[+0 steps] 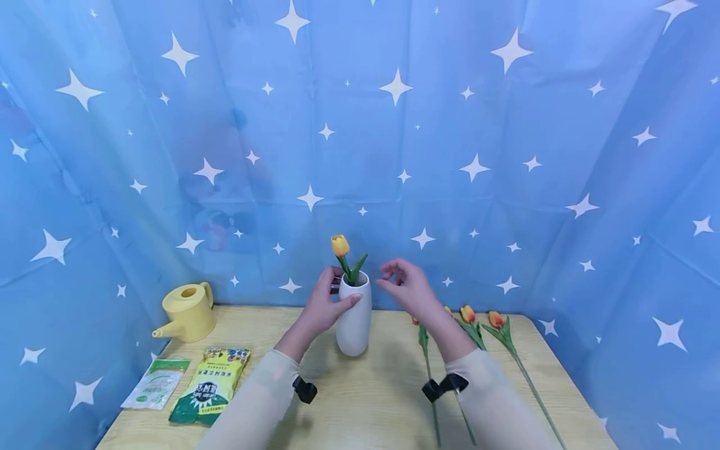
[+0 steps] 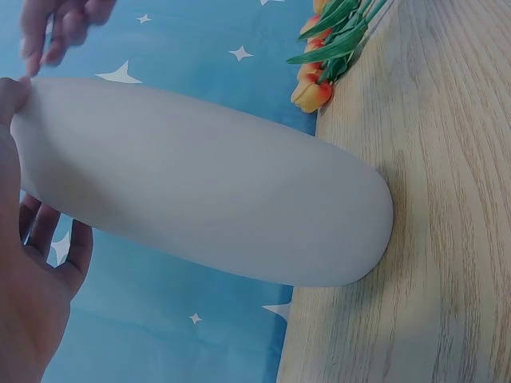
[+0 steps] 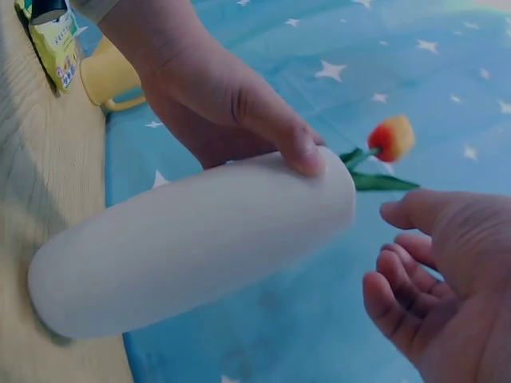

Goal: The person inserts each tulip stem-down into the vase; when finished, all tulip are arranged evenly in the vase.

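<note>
On pale grained wood table, smooth matte oval vase under left hand.

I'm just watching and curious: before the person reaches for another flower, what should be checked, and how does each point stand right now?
1. Vase upright on the table: ok.
2. Left hand steadying the vase near its rim: ok.
3. Right hand free, holding nothing: ok.
4. Yellow tulip seated in the vase, head above the rim: ok.
5. More tulips lying on the table to the right, likely within reach: ok.
6. Room left in the vase mouth for another stem: cannot tell.
</note>
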Demonstrator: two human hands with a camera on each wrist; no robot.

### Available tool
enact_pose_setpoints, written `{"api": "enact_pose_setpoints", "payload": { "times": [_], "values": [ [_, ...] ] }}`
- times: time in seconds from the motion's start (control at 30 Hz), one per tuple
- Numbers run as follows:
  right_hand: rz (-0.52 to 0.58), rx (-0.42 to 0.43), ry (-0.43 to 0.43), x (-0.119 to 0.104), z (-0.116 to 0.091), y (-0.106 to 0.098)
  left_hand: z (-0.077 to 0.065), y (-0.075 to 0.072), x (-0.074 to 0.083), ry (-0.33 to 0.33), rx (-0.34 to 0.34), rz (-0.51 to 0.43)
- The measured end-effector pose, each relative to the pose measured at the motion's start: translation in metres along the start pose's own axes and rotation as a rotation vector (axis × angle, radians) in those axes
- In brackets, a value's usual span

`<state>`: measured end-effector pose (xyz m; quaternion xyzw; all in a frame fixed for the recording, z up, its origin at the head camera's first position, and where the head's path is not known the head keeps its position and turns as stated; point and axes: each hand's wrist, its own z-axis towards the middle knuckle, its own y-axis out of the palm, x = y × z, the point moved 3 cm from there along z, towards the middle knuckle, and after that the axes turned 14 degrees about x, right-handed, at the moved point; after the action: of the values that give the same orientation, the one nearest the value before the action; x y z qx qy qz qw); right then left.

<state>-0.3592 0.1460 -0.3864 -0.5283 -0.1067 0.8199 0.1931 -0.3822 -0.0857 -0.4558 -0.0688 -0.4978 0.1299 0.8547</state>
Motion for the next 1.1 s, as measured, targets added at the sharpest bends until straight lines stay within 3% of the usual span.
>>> {"api": "enact_pose_setpoints", "payload": {
  "times": [0.2, 0.43, 1.1],
  "values": [
    [0.024, 0.012, 0.102, 0.029, -0.024, -0.024, -0.003, 0.001, -0.001, -0.015, 0.005, 0.003],
    [-0.028, 0.028, 0.181, 0.059, -0.046, -0.041, -0.003, 0.001, 0.0, -0.007, 0.001, -0.009],
    [-0.174, 0.042, 0.254, 0.123, -0.088, -0.054, -0.002, 0.0, 0.005, -0.005, 0.003, -0.006]
  ]
}}
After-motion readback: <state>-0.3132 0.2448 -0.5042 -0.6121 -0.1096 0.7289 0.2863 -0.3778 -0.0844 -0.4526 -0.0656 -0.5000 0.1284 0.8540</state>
